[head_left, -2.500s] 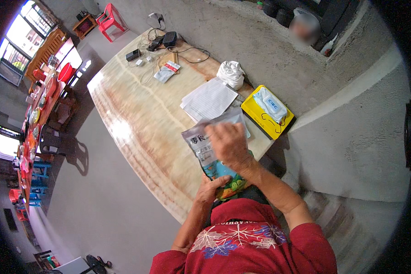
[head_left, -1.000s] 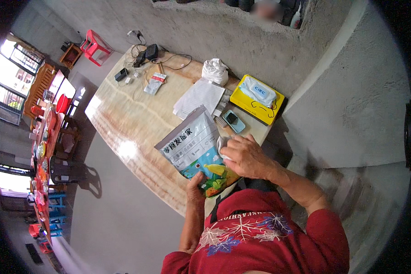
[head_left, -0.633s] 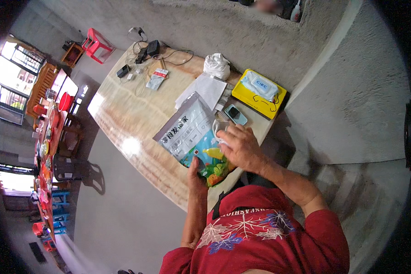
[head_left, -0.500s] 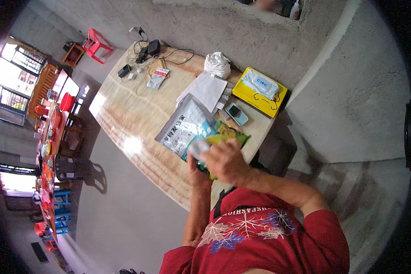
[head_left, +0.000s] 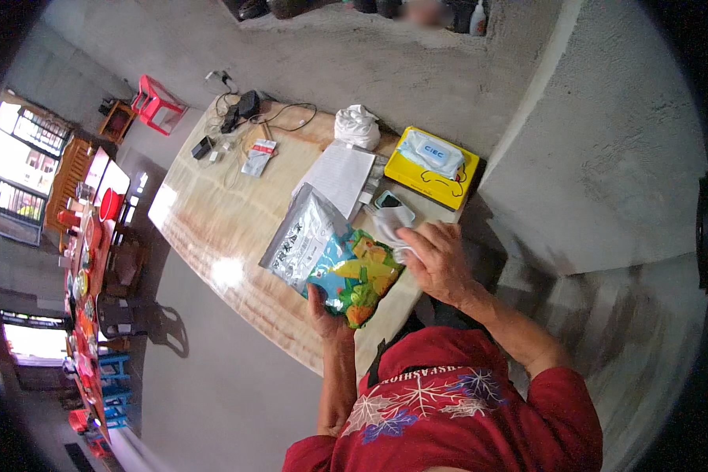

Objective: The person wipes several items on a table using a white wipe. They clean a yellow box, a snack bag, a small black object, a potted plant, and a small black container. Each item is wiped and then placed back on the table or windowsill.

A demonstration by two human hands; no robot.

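A snack bag, silver at one end and blue, green and yellow at the other, slants above the near part of the marble-patterned table. My left hand grips its near edge, thumb on the front and fingers hidden beneath. A crumpled white wipe is pinched in my right hand, just off the bag's right edge. Behind the wipe lies a light-blue phone, partly covered by it.
A wipes pack rests on a yellow box at the table's right end. Lined paper, a white cloth bundle, a small packet and black adapters with cables lie farther back. Walls border the right side.
My right hand has moved right with the wipe, from over the bag to beside its edge. More of the bag's coloured front now shows. The view has shifted slightly.
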